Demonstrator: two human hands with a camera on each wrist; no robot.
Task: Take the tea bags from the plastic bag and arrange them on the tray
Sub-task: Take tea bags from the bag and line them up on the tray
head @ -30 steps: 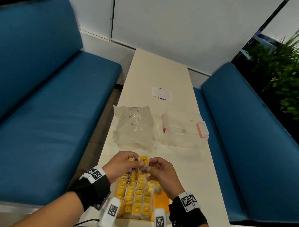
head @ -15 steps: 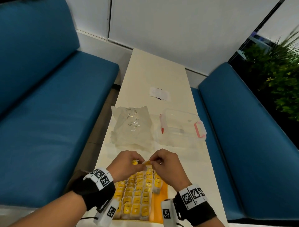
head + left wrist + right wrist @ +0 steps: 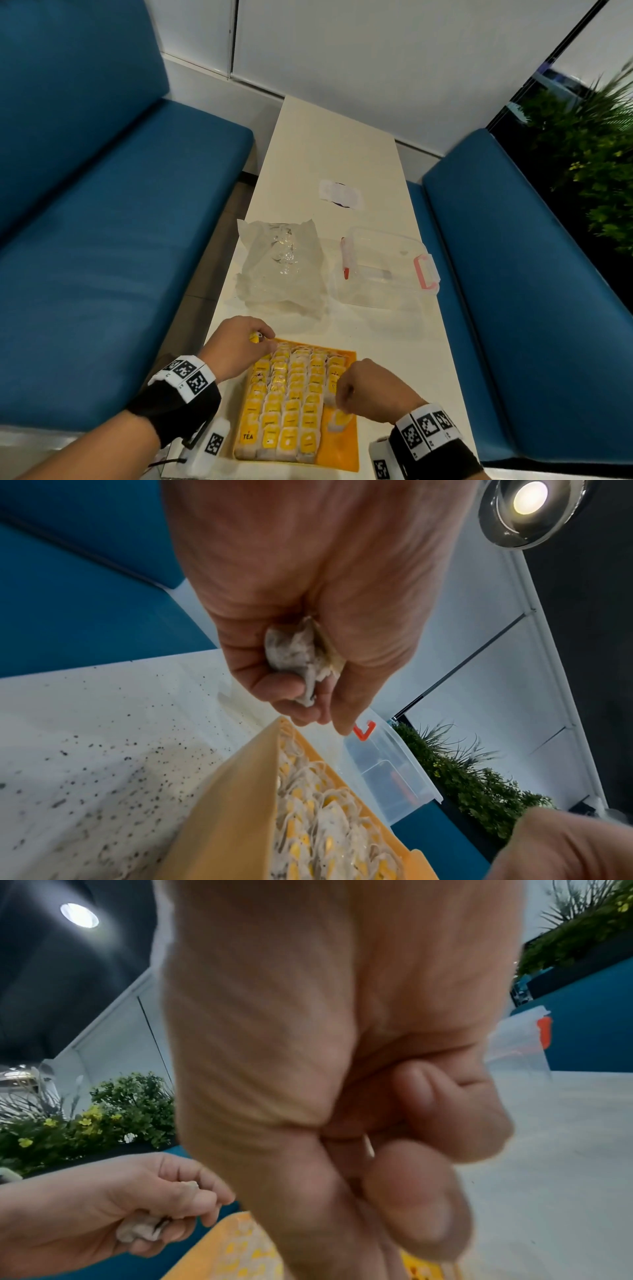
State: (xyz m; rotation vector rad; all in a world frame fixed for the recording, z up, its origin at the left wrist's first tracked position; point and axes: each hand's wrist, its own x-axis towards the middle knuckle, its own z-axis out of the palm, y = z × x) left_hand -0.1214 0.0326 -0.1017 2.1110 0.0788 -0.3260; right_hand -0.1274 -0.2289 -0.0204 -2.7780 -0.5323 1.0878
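The orange tray (image 3: 337,448) on the tabletop (image 3: 387,329) already carries four full columns of tea bags (image 3: 286,401), while a fifth column along its right side is only partly filled, so the job looks nearly finished. The plastic bag (image 3: 282,267) beyond it lies crumpled and seems emptied. The left hand (image 3: 239,346) hovers at the tray's far left corner, fingers curled round a spare tea bag (image 3: 301,653). The right hand (image 3: 371,390) hangs over the unfilled strip, fingers pinched on another bag (image 3: 339,419) going down there.
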